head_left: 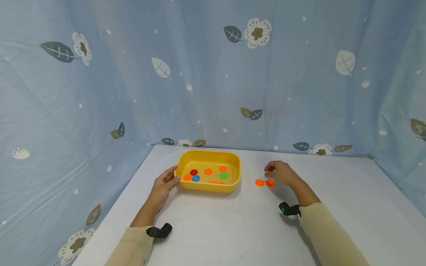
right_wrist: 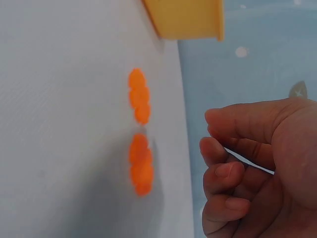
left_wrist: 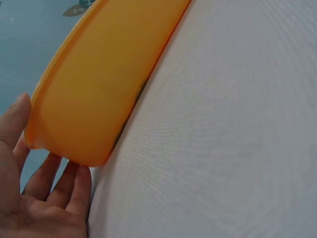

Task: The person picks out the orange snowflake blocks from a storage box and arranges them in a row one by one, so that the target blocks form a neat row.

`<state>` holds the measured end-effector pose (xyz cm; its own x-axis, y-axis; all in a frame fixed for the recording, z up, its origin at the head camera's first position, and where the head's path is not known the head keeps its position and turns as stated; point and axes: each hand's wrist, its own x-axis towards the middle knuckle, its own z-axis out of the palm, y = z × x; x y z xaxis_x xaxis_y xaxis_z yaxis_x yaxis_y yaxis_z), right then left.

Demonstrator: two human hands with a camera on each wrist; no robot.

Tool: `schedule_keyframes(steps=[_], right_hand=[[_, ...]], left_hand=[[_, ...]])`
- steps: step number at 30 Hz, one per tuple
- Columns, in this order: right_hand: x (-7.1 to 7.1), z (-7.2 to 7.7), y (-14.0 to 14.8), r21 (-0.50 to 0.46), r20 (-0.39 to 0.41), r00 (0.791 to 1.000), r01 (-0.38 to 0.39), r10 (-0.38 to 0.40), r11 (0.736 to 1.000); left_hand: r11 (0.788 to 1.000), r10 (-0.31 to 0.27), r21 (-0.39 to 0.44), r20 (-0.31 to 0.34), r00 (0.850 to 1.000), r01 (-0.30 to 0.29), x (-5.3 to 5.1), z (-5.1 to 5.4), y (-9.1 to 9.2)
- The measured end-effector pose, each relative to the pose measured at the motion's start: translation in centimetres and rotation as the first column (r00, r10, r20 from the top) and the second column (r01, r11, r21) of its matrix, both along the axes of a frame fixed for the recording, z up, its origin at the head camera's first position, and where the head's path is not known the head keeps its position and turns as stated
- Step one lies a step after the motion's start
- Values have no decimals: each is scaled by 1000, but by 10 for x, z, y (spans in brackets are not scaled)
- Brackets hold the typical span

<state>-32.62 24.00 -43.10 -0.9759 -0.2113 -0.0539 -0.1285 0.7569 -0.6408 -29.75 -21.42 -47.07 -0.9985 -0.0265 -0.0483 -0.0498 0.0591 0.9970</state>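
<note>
My left hand (head_left: 163, 186) grips the left end of a yellow box (head_left: 206, 187), thumb at the rim and fingers against the outer wall; the left wrist view shows the hand (left_wrist: 49, 193) at the corner of the box (left_wrist: 94, 89). Inside lie several orange flower-shaped pieces (head_left: 208, 171), a red one (head_left: 193, 172), a blue one (head_left: 195, 178) and a green one (head_left: 223, 175). Just above two orange pieces (head_left: 259, 183) (right_wrist: 141, 166) on the table, my right hand (head_left: 283, 173) (right_wrist: 257, 168) has loosely bent fingers, with nothing visible between thumb and fingertips.
A white cloth (head_left: 219, 225) covers the table. Behind it and along both sides hangs a blue curtain (head_left: 206, 92) with leaf and flower prints. The two orange pieces lie to the right of the box. A black device sits at each wrist.
</note>
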Motion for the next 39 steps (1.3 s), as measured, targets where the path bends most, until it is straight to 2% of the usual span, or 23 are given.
schedule_keyframes(steps=[15,21,32,39], right_hand=[[-6,20,-25,15,23,1000,-21,21,1000],[-6,28,-36,6,-9,999,-39,39,999],[-10,32,-51,-23,-37,997,-64,63,998],[-13,42,-62,-4,-68,995,-80,79,997]], left_hand=[[1000,-8,6,-5,1000,8,2,2,1],[1000,-3,-3,-1,1000,3,3,2,1],[1000,-19,-8,-15,1000,18,3,-2,0],[1000,-20,9,-49,999,20,4,-3,-1]])
